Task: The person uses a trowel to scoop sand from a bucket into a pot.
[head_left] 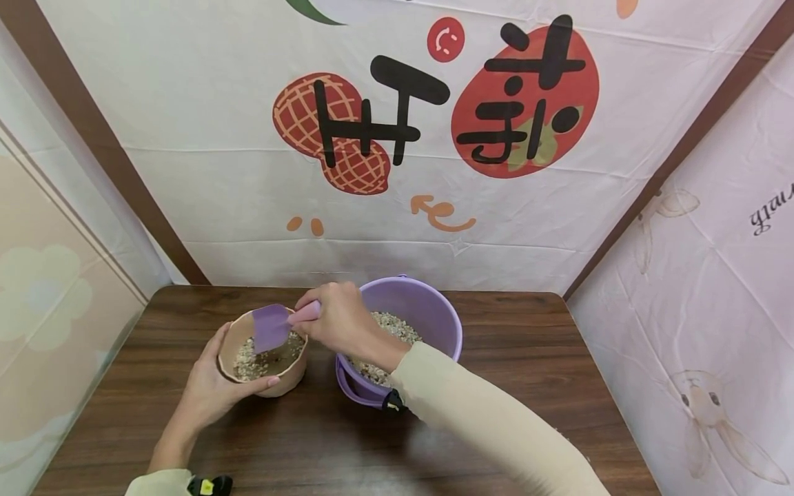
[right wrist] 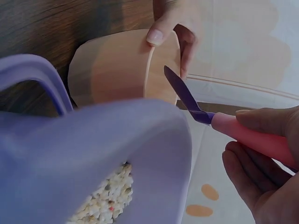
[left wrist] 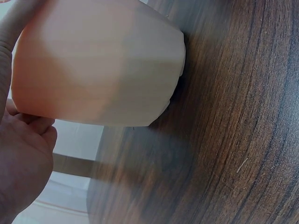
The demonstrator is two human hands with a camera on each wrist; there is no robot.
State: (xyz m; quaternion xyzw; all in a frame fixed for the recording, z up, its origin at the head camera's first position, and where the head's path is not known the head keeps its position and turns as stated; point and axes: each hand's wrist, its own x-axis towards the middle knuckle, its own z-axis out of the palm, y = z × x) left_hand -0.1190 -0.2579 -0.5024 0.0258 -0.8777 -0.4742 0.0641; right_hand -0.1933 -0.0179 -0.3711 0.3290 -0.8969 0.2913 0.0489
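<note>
My left hand [head_left: 211, 379] grips the rim and side of a beige flower pot [head_left: 285, 386], thumb at the near rim. In the left wrist view the pot's smooth side [left wrist: 103, 70] fills the upper left. Pale granular gravel lies inside the pot [head_left: 248, 362]. My right hand [head_left: 338, 317] holds the pink handle of a small purple shovel [head_left: 271, 327], its blade over the pot's opening. Seen edge-on in the right wrist view, the shovel blade [right wrist: 182, 91] is tilted beside the pot's mouth. Beneath my right forearm stands a purple bucket [head_left: 428, 303] holding mixed gravel [head_left: 397, 327].
The bucket's handle [head_left: 356, 393] hangs down on its near side. Both containers stand on a dark wooden table [head_left: 521, 386]. A printed white cloth [head_left: 223, 172] rises behind the table, with more cloth at both sides.
</note>
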